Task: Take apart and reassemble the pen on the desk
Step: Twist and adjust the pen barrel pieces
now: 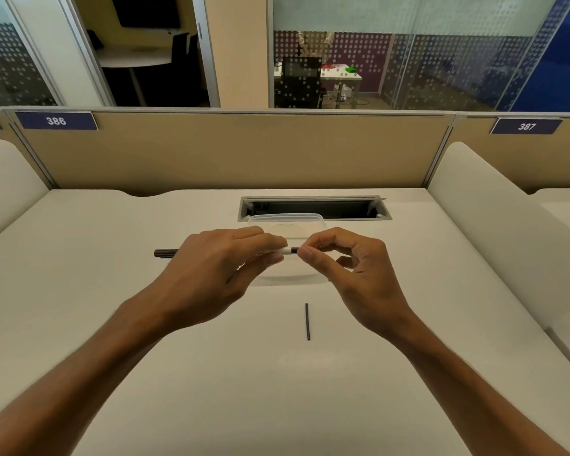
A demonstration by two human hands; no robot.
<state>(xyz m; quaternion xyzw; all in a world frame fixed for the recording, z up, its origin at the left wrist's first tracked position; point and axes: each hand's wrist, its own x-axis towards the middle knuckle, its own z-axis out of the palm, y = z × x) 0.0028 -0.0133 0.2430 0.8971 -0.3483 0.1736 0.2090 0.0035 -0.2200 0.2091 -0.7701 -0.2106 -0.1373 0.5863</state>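
Observation:
My left hand [218, 268] holds a pen [285, 251] level above the desk; the barrel is white near its right end, and the black capped end [165, 253] sticks out to the left. My right hand [349, 261] pinches a small black piece at the pen's right end between thumb and forefinger. A thin black rod [307, 321], a pen part, lies alone on the white desk [145, 324] just below and between my hands.
A clear plastic container [310, 225] sits on the desk right behind my hands. Behind it is an open cable slot [315, 208]. A beige partition [231, 149] closes off the back, with white side dividers at left and right.

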